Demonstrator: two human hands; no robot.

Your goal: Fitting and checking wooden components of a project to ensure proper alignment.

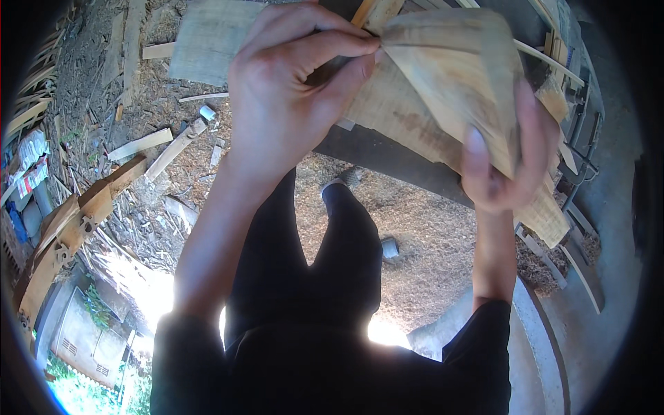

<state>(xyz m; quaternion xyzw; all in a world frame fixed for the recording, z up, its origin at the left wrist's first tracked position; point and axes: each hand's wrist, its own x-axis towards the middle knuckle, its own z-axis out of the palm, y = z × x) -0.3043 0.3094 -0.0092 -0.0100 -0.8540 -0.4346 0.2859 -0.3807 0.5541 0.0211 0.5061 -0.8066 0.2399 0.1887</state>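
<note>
A pale, wedge-shaped piece of wood (pixel 456 69) is raised in front of me, its grain showing and its outline slightly blurred. My left hand (pixel 283 86) pinches its narrow tip between thumb and forefinger. Around the broader right end, the fingers and thumb of my right hand (pixel 508 162) are closed. Behind and below the piece lies a wide wooden board (pixel 394 114), partly hidden by it and by my hands. That board rests over a dark surface (pixel 394 162).
Wood shavings cover the ground (pixel 436 242), where a small can (pixel 390 247) lies. Offcuts (pixel 173 149) and a greyish panel (pixel 211 41) are scattered at the upper left. A long notched timber (pixel 62 242) stands at left. More wood strips (pixel 581 277) lie at right.
</note>
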